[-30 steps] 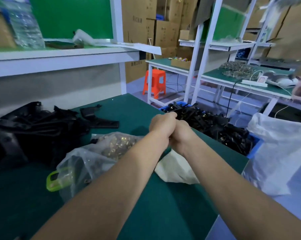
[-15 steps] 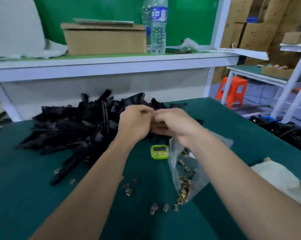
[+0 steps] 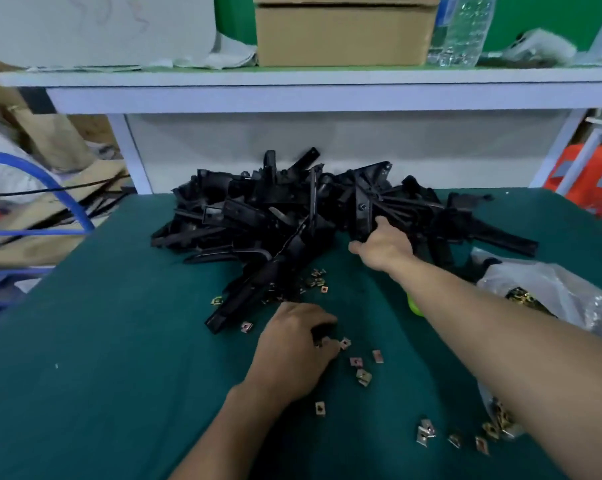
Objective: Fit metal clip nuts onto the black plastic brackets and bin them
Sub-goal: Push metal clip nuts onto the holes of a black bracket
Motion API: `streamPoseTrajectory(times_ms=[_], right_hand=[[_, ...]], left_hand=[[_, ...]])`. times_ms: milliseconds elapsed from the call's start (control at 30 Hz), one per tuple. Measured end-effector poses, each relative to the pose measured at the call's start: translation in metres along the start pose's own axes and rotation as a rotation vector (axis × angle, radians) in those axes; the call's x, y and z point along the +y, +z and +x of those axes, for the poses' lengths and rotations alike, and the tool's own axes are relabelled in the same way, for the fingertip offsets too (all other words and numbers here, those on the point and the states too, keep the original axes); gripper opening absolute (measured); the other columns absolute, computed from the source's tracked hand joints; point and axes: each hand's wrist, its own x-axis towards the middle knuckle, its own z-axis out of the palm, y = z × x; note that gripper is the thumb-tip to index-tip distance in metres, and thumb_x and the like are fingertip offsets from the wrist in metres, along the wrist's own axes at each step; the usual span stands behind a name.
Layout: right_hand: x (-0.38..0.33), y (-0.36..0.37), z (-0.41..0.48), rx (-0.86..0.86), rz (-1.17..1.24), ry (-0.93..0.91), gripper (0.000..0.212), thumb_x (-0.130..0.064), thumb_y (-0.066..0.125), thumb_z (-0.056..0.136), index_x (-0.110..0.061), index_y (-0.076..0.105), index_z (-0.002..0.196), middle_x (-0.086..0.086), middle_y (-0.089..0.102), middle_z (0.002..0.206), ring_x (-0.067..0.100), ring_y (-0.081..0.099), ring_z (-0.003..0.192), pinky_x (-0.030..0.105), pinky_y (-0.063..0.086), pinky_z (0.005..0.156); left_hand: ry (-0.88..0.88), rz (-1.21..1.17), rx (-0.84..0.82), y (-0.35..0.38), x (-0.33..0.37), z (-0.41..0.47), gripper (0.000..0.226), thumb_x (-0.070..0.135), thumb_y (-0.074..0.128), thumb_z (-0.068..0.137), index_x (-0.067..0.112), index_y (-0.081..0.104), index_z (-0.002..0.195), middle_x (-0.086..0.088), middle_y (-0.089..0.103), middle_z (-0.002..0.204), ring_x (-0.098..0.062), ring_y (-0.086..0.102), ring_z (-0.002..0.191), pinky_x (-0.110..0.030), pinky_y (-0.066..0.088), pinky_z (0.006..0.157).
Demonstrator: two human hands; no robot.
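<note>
A heap of black plastic brackets (image 3: 275, 216) lies at the back of the green table (image 3: 102, 358). My right hand (image 3: 382, 245) reaches into the heap and grips one black bracket (image 3: 363, 206) at its lower end. My left hand (image 3: 292, 351) is down on the table with curled fingers, pinching at a metal clip nut (image 3: 325, 342) among several loose clip nuts (image 3: 356, 362). More clip nuts (image 3: 427, 429) lie near the front right. A clear plastic bag of clip nuts (image 3: 549, 296) lies at the right, partly hidden by my right forearm.
A white shelf (image 3: 310, 88) above the table carries a cardboard box (image 3: 344, 32) and a water bottle (image 3: 460, 29). A small lime-green object (image 3: 414, 304) peeks out under my right forearm. An orange stool (image 3: 587, 181) stands at the far right; blue tubing (image 3: 71, 199) and cardboard clutter at the left.
My hands were joined in front of me and have parted. The right reached forward into the bracket heap, the left dropped to the loose clip nuts. The view has swung left and down.
</note>
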Motion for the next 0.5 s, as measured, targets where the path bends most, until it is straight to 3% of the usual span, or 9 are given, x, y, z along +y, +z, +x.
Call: streamPoseTrajectory(times_ms=[100, 200, 333, 400, 500], right_hand=[[-0.007, 0.006, 0.013, 0.067, -0.180, -0.006, 0.083, -0.050, 0.072, 0.088, -0.016, 0.031, 0.151, 0.014, 0.038, 0.152, 0.038, 0.045, 0.134, 0.048, 0.045, 0.105], [-0.009, 0.012, 0.020, 0.060, -0.263, 0.005, 0.062, -0.020, 0.074, 0.088, -0.014, 0.039, 0.139, 0.014, 0.035, 0.148, 0.039, 0.041, 0.133, 0.048, 0.047, 0.100], [0.000, 0.012, 0.022, 0.132, -0.320, -0.071, 0.055, -0.001, 0.068, 0.083, -0.013, 0.046, 0.131, 0.016, 0.049, 0.134, 0.039, 0.055, 0.119, 0.043, 0.048, 0.082], [0.000, 0.003, 0.020, 0.253, -0.313, -0.116, 0.051, 0.004, 0.066, 0.078, -0.011, 0.051, 0.125, 0.017, 0.062, 0.118, 0.039, 0.062, 0.107, 0.038, 0.045, 0.073], [-0.005, -0.027, 0.009, 0.413, -0.273, -0.147, 0.045, 0.008, 0.060, 0.074, -0.012, 0.054, 0.113, 0.016, 0.066, 0.101, 0.038, 0.064, 0.094, 0.038, 0.042, 0.066]], left_hand=[[0.033, -0.019, 0.048, 0.004, -0.003, 0.007, 0.023, 0.032, 0.070, 0.092, 0.033, 0.076, 0.114, 0.020, 0.065, 0.118, 0.000, 0.044, 0.111, -0.002, 0.028, 0.092], [0.039, -0.047, 0.065, 0.006, -0.005, 0.010, 0.011, 0.023, 0.072, 0.091, 0.028, 0.080, 0.098, 0.018, 0.071, 0.107, -0.003, 0.051, 0.105, -0.017, 0.041, 0.093], [0.034, -0.017, 0.109, 0.008, -0.003, 0.007, 0.009, 0.023, 0.072, 0.092, 0.028, 0.080, 0.095, 0.017, 0.074, 0.103, -0.004, 0.054, 0.104, -0.026, 0.046, 0.095], [0.063, -0.028, 0.128, 0.010, 0.003, 0.003, 0.014, 0.028, 0.071, 0.091, 0.030, 0.079, 0.102, 0.018, 0.074, 0.109, -0.002, 0.054, 0.109, -0.024, 0.042, 0.099], [0.126, -0.051, 0.058, 0.014, 0.010, -0.001, 0.018, 0.036, 0.070, 0.089, 0.033, 0.079, 0.104, 0.020, 0.072, 0.112, 0.003, 0.051, 0.109, -0.020, 0.037, 0.101]])
